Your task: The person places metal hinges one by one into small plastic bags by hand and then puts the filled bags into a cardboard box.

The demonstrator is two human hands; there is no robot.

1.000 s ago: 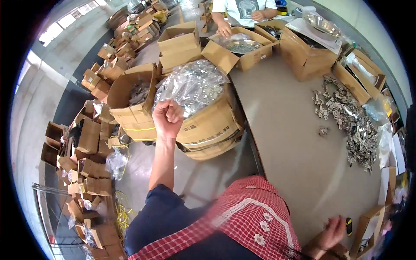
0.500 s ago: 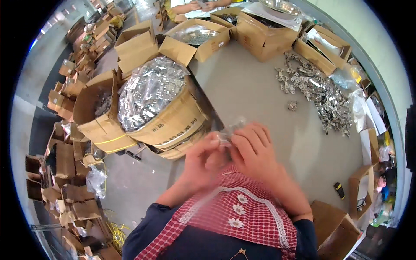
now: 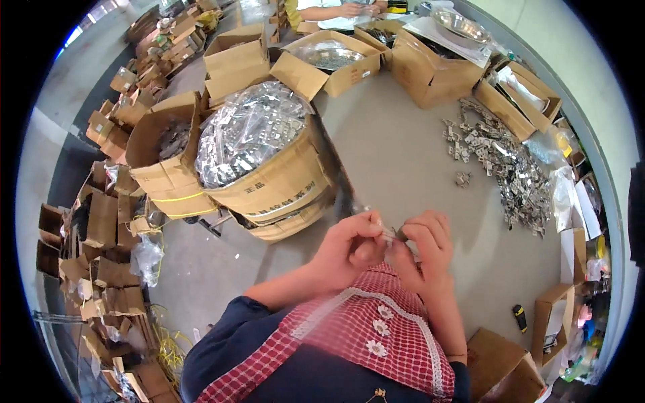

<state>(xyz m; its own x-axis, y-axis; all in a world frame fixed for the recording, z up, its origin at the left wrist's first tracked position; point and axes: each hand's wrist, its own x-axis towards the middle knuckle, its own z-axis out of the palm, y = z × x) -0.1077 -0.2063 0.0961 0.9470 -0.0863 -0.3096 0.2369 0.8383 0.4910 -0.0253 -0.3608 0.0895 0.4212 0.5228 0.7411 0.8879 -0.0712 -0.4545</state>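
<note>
Hands: Brought together before a red checked apron (image 3: 410, 336); one second ago the left was a fist out over the carton and the right was low at the far right.
Clear plastic piece: Pinched between the two hands, in front of the apron's upper edge; half a second ago it stood up larger above the fingertips, and now little of it shows (image 3: 388, 234).
Left hand: Its forearm slants in from the lower left; the thumb and forefinger of the hand (image 3: 351, 247) close on the plastic, other fingers curled under.
Right hand: Forearm nearly upright, wrist bent inward; the fingers of this hand (image 3: 428, 250) fold over, tips closed at the plastic's other end, their exact grip partly hidden.
Carton: To the left, a big brown carton (image 3: 285, 191) heaped with clear bags of metal parts (image 3: 252, 131).
Surface: A grey-brown surface (image 3: 396, 154) bears a pile of metal parts (image 3: 500, 164) at right, a small cluster (image 3: 462, 179) just beside it.
Co-worker: A person's hands (image 3: 351, 9) at the top edge.
</note>
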